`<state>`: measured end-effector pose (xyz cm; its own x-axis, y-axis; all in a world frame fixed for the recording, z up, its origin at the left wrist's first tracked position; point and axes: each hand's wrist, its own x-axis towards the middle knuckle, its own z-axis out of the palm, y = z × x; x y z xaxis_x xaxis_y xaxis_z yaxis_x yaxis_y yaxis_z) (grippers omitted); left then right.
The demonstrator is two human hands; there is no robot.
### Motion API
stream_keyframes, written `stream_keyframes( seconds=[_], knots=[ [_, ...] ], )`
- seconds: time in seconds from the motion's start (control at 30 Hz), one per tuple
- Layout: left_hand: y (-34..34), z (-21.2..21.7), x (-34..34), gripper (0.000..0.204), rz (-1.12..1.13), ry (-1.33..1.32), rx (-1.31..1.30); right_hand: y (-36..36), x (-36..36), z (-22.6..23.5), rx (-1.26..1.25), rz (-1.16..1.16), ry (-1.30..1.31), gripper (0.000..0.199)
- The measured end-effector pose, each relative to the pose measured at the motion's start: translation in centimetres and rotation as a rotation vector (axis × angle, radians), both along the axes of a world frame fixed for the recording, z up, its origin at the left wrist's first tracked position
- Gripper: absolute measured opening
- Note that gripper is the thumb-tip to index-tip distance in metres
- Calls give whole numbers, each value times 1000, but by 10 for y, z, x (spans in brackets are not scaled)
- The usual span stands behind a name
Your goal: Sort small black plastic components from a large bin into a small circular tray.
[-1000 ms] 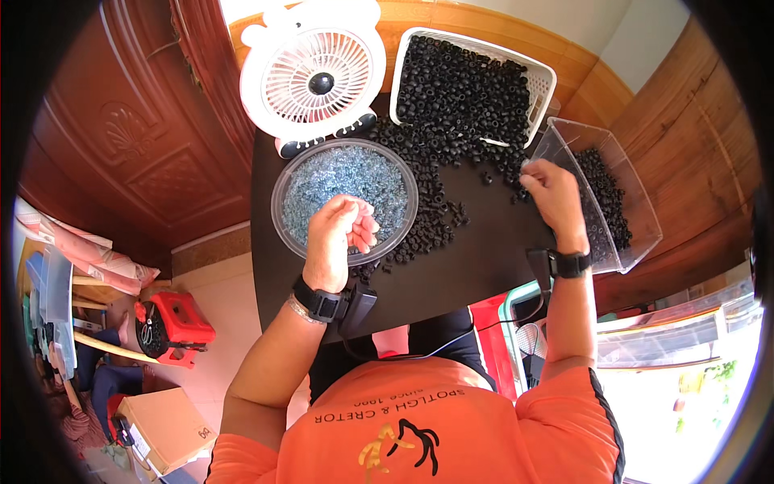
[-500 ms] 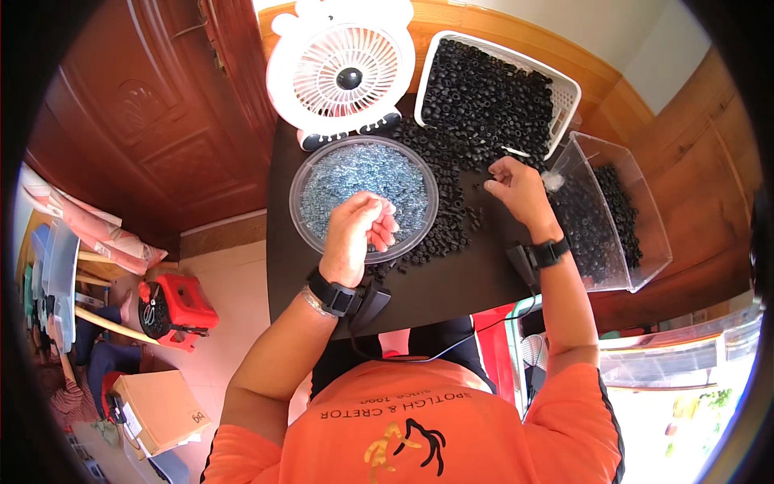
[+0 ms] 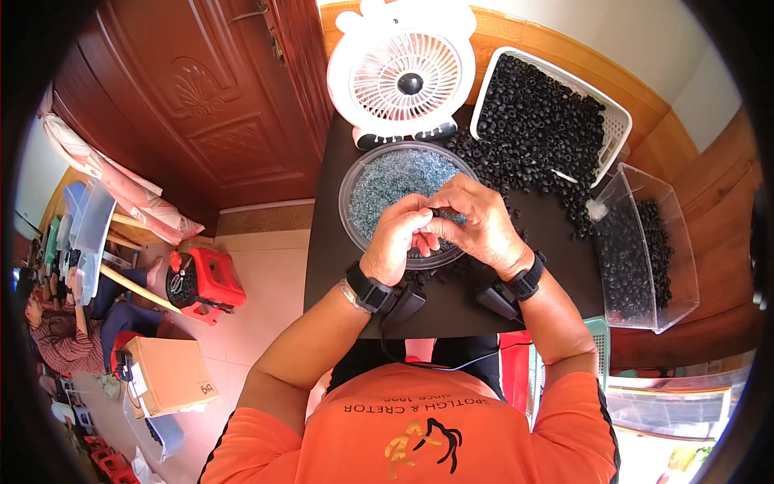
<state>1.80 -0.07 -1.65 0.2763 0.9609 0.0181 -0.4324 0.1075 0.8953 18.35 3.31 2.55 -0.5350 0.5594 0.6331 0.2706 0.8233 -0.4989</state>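
Over the near right part of a round clear bowl (image 3: 348, 211), my left hand (image 3: 397, 238) and my right hand (image 3: 481, 222) meet at the fingertips. The bowl is filled with tiny blue-grey glassy pieces (image 3: 395, 181). Between my right thumb and fingers shows a bit of a small black part (image 3: 438, 213), touching the left fingertips. My left fingers are curled with the thumb pressed in; whatever they hold is hidden. Loose black ring-like parts (image 3: 528, 173) lie on the dark table (image 3: 556, 266) beyond my right hand.
A white fan (image 3: 410, 84) stands behind the bowl. At the back right, a white basket (image 3: 617, 129) holds many black parts; a clear bin (image 3: 677, 298) with more lies at the right edge. On the floor to the left are a red case (image 3: 216, 282) and a cardboard box (image 3: 171, 375); a seated person (image 3: 68, 339) is beyond.
My right hand has come left from the loose black parts to my left hand, and their fingertips now meet. The whole view has shifted, with the table appearing farther right.
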Motion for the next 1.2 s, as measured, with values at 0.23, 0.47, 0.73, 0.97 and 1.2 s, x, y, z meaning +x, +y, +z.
stream_keyframes(
  seconds=[0.23, 0.47, 0.73, 0.97, 1.2],
  knots=[
    [0, 2, 1, 24, 26, 77, -12, 8, 5, -19, 69, -4, 47, 30],
    [2, 5, 1, 21, 60, 173, 42, 4, 6, -13, -10, -51, 68, 25],
    [5, 11, -16, 20, 283, 2, 78, -2, 10, -10, -70, -18, -429, 25],
    [5, 8, -13, 18, 256, 17, 17, 4, 1, -32, 102, -171, -452, 14],
    [6, 6, -14, 16, 256, 1, -21, 2, 0, -29, 118, -177, -446, 13]
  ],
)
